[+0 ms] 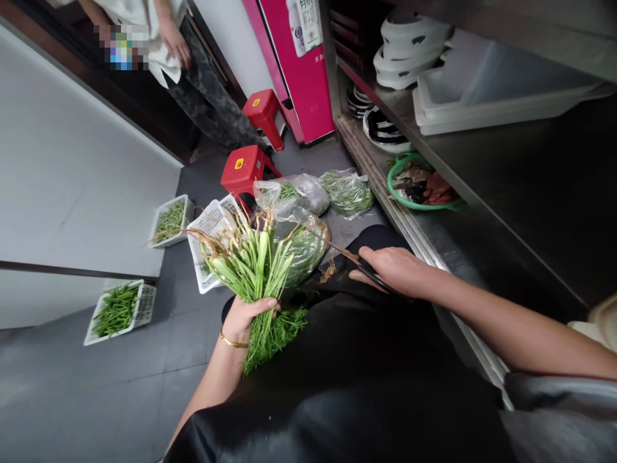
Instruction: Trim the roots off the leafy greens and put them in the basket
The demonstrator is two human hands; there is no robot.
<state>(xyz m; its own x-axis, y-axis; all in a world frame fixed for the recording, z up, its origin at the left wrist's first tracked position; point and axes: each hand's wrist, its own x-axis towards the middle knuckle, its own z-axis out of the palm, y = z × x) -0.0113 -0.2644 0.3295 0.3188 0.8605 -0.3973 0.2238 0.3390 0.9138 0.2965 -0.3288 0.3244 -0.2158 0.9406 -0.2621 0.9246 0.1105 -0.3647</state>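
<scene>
My left hand (250, 316) is closed round a thick bunch of feathery green herbs (258, 260). Pale stems and brown roots point up and away from me, while the fine leaves hang below the fist over my dark apron. In my right hand (398, 270) is a pair of scissors (349, 255) with black handles. Their blades point left toward the bunch, apart from its stems as far as I can see. A small clump of cut roots (328, 271) lies beyond my lap, just below the blades.
Clear plastic bags of greens (346, 193) lie on the floor ahead. White baskets (206, 241) stand to the left, some holding green vegetables. Two red stools (242, 168) are farther off. A metal shelf (482, 186) with dishes and a green basket (396, 173) runs along the right. A person (193, 83) stands ahead.
</scene>
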